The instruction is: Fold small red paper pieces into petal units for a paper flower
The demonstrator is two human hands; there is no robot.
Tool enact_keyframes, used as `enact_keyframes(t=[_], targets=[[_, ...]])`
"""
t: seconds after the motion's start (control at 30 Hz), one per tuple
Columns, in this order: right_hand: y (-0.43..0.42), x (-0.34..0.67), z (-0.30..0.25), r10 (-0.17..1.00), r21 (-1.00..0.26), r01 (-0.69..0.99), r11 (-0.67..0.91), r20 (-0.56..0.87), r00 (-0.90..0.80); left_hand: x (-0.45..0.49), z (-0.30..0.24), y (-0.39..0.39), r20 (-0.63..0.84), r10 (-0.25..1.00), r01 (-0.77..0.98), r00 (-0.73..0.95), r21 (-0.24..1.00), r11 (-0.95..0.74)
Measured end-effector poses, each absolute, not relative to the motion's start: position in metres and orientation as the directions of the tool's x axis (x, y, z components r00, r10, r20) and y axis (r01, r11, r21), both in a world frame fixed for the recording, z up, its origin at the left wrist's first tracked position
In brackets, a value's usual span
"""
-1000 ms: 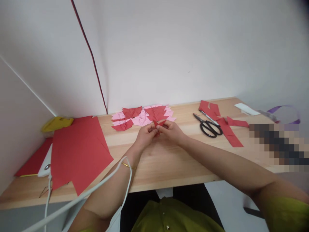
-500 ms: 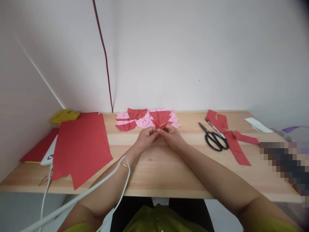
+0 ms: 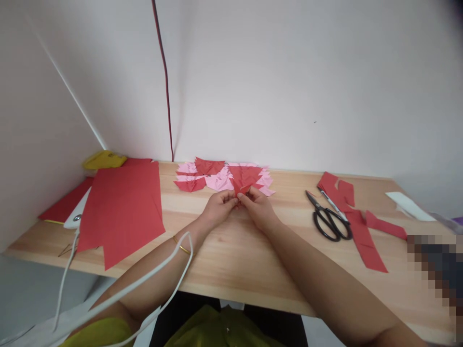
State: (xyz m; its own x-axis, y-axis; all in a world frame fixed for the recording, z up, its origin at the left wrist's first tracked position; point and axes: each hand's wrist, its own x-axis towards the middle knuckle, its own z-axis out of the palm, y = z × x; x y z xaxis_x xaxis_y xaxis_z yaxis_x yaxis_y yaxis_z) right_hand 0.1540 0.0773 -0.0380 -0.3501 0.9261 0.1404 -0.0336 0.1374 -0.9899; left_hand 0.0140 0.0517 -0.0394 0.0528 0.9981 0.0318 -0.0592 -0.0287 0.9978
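Both hands meet over the middle of the table, pinching a small folded piece of red paper [image 3: 241,188] between them. My left hand [image 3: 220,206] grips it from the left, thumb and fingertips pressed together. My right hand [image 3: 258,206] holds the other side in the same way. The fingers hide most of the paper's lower part. Just beyond the hands lie several folded cut-outs with jagged edges, some pink [image 3: 218,180] and some red [image 3: 210,166].
Large red paper sheets [image 3: 125,207] lie at the left, by a yellow item [image 3: 104,160] and a white power strip [image 3: 74,217]. Black-handled scissors [image 3: 331,222], a pen [image 3: 333,205] and red paper scraps [image 3: 365,241] are at the right. A white cable [image 3: 144,279] crosses above my left forearm.
The camera view has tilted and shifted slightly, so the table appears slanted. Both hands keep their pinch on the folded red paper, with little visible motion.
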Motion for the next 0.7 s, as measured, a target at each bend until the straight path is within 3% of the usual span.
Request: enact_keyframes(t=[0.17, 0.37, 0.5, 0.7], targets=[[0.078, 0.155, -0.041, 0.934, -0.989, 0.021, 0.144, 0.128, -0.332, 0.011, -0.03, 0.048, 0.063, 0.995, 0.122, 0.077, 0.99, -0.072], [0.077, 0.152, -0.048, 0.923, -0.98, -0.2, -0.006, 0.072, -0.379, 0.002, -0.018, 0.045, 0.178, 0.965, 0.322, 0.193, 0.917, -0.234], [0.079, 0.151, -0.052, 0.922, -0.976, -0.212, -0.046, 0.04, -0.384, 0.0, -0.021, 0.047, 0.21, 0.949, 0.317, 0.235, 0.907, -0.279], [0.078, 0.154, -0.045, 0.924, -0.989, -0.148, -0.017, 0.041, -0.381, 0.006, -0.028, 0.049, 0.099, 0.988, 0.196, 0.123, 0.973, -0.121]])
